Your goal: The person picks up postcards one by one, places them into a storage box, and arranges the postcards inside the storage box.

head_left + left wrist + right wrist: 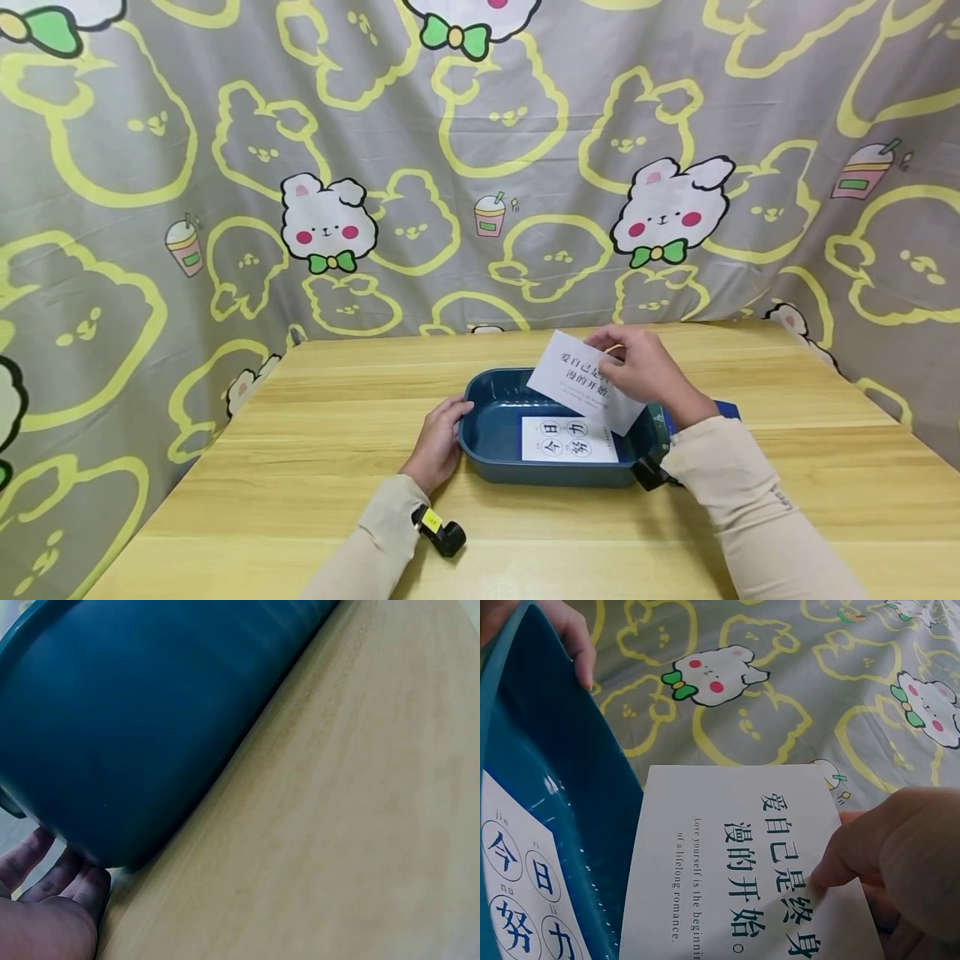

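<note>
Above the blue tray (555, 475) gripped by the left hand (437, 442), the right hand (647, 367) pinches a probably light, bendable quotation card (564, 380), best held by its edge.
</note>
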The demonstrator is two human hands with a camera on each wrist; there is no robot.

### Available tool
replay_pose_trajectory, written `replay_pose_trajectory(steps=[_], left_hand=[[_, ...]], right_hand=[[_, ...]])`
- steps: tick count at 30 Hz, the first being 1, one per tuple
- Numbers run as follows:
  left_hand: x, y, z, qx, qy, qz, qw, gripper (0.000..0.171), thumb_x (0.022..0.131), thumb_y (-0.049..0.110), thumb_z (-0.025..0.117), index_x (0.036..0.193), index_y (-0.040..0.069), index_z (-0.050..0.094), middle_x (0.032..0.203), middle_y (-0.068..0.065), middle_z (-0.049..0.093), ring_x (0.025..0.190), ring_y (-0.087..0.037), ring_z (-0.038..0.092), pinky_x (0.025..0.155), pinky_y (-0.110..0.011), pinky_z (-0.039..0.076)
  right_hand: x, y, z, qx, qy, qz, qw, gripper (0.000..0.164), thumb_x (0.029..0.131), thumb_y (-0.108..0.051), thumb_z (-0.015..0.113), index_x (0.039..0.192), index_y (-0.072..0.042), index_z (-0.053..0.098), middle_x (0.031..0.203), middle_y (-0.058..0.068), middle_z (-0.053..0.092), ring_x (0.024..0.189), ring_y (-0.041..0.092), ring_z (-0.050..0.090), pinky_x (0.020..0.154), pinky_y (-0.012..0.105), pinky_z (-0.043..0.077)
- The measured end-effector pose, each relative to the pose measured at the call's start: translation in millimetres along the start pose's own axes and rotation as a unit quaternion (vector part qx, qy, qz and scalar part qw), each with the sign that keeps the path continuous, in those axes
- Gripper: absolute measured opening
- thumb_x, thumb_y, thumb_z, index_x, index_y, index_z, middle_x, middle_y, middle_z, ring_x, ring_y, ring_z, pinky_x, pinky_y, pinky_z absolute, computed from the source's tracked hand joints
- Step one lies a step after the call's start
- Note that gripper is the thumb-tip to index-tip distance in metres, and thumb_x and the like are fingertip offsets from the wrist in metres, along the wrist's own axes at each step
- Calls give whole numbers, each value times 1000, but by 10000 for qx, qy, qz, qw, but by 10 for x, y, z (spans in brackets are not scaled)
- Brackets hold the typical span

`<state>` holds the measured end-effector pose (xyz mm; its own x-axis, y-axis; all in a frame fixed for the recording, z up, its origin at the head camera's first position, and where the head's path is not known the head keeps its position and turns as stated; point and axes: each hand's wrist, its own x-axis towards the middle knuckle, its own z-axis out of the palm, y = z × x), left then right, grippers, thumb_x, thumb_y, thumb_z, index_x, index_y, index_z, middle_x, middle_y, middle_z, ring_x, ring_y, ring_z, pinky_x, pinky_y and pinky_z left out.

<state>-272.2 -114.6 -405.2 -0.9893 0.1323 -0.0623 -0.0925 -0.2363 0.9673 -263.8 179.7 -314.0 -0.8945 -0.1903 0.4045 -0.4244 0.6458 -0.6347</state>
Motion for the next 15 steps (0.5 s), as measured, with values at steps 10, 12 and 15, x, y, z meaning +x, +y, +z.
replay_pose_trajectory(steps=[10,12,15], left_hand=[[4,-11,-9,43,-3,42,10000,48,96,16,52,136,-8,42,142,-24,42,127,-31,45,100,-37,42],[7,-13,-9,52,9,36,10000,48,96,16,52,136,-8,42,142,-23,42,127,-31,45,100,-37,42],[8,-14,-14,54,10,34,10000,48,96,17,52,137,-8,42,142,-23,42,127,-31,45,101,-38,41]], right_hand=[[-7,-48,93,-126,-486,-7,9987,27,85,7,60,109,0,68,104,17,65,89,30,65,81,46,53],[-7,-57,103,-108,-573,15,9983,27,85,8,60,109,0,68,105,17,65,90,30,65,82,47,53],[-1,-62,116,-101,-677,24,9977,27,85,8,60,110,0,68,105,17,64,89,30,65,82,47,53]])
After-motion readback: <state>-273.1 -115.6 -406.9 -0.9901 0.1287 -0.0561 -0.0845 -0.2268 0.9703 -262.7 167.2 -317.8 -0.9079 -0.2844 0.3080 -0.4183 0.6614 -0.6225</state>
